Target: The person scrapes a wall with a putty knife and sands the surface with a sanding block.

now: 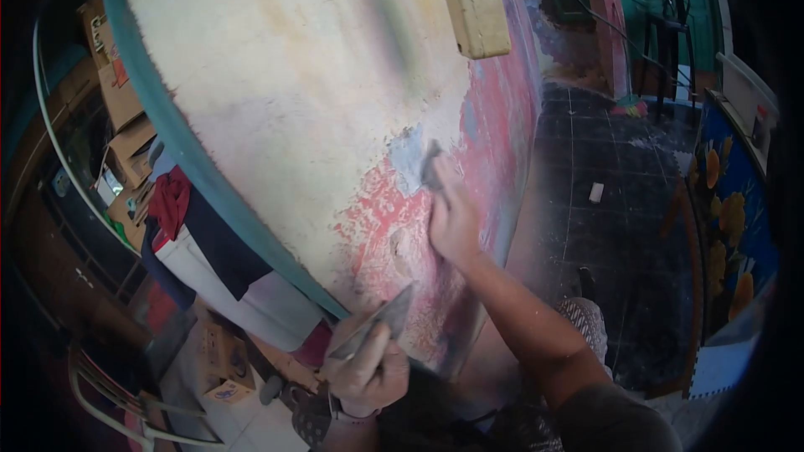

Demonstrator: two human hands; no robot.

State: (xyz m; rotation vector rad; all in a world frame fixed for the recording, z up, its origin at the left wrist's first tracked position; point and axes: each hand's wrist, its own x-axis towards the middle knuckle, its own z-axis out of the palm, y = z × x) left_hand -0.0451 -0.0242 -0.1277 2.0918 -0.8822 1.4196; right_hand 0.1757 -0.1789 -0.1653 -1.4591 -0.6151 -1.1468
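My right hand [455,216] is closed round a small dark scraper [431,166], its blade against the wall [276,142] at a bluish-grey patch [406,155]. Below and to the left, my left hand [368,375] grips a flat grey triangular plate [377,326], tilted up near the wall. Red and pink paint shows through in a rough area [389,218] between the two hands, while cream paint covers the upper wall. The right fingers partly hide the scraper's handle.
A cream box-like fixture [476,4] juts from the wall above. Cloths [170,201] and cardboard boxes [121,96] are on the left. A white block [596,192] lies on the dark tiled floor [620,276]; a dark chair [668,42] stands behind.
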